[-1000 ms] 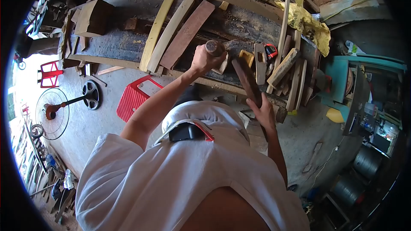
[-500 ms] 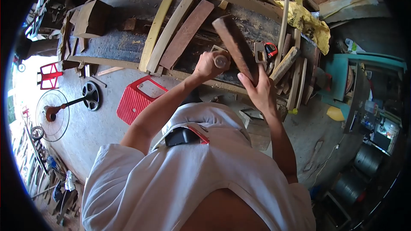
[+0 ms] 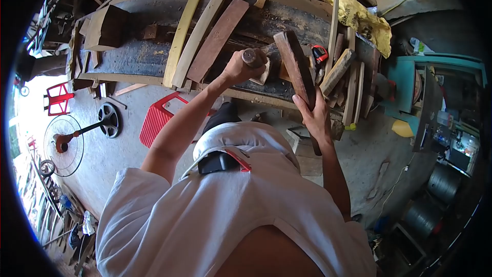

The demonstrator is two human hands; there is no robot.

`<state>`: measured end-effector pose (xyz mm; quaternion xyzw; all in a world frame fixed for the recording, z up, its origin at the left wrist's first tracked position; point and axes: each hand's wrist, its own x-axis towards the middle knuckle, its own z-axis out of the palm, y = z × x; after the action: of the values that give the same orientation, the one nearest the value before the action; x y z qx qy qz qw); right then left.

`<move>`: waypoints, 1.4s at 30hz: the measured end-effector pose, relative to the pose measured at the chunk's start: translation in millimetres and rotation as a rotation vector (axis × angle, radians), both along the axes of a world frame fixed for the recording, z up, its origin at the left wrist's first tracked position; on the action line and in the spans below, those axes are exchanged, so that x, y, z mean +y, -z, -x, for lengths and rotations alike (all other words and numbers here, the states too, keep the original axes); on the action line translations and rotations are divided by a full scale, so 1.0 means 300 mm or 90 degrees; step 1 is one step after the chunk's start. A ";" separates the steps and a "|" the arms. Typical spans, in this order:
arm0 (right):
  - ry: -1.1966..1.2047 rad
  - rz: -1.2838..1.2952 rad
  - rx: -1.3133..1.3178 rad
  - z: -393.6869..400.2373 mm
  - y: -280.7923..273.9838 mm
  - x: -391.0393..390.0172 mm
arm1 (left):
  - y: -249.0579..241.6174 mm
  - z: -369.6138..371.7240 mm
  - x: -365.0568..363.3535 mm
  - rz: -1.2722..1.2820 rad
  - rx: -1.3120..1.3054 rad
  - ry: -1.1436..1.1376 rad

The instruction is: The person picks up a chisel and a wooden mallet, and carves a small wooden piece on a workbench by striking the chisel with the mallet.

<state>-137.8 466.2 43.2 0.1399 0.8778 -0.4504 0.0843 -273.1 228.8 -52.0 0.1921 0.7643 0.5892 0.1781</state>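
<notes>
My left hand (image 3: 240, 67) is closed around the round wooden handle (image 3: 251, 58) of a chisel-like tool, its end facing up at me. The blade is hidden by the hand. Beneath and beside that hand, a pale wood piece (image 3: 263, 76) shows on the dark workbench (image 3: 146, 61). My right hand (image 3: 313, 115) grips a thick brown wooden bar (image 3: 294, 64) near its lower part, the far end raised over the bench to the right of the handle. A red and black tape measure (image 3: 320, 54) lies just right of the bar.
Long boards, one yellow (image 3: 183, 36) and one reddish (image 3: 219, 38), lie across the bench. A wood block (image 3: 105, 28) sits at its left. Offcuts and a yellow bag (image 3: 364, 20) are at the right. A red stool (image 3: 156, 118) and a fan (image 3: 64, 143) stand on the floor.
My left hand has shifted slightly left and up with the handle, which tilts differently, uncovering the pale wood piece. The bar in my right hand has moved right and is more upright.
</notes>
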 end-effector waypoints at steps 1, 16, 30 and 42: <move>0.002 -0.001 0.001 0.011 -0.029 -0.006 | 0.002 0.005 0.008 -0.001 0.001 0.002; -0.088 -0.085 0.167 0.077 -0.108 -0.064 | -0.068 -0.013 0.129 0.198 0.104 0.028; 0.054 0.003 0.010 -0.033 -0.039 0.005 | -0.015 0.083 0.022 -0.037 -0.017 -0.035; -0.102 -0.122 0.267 0.148 -0.173 -0.113 | -0.024 0.057 0.144 0.152 0.107 -0.027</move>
<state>-182.2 432.3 95.0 -0.0197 0.9233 -0.3757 -0.0779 -290.0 272.0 -44.9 0.2026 0.8450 0.4796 0.1224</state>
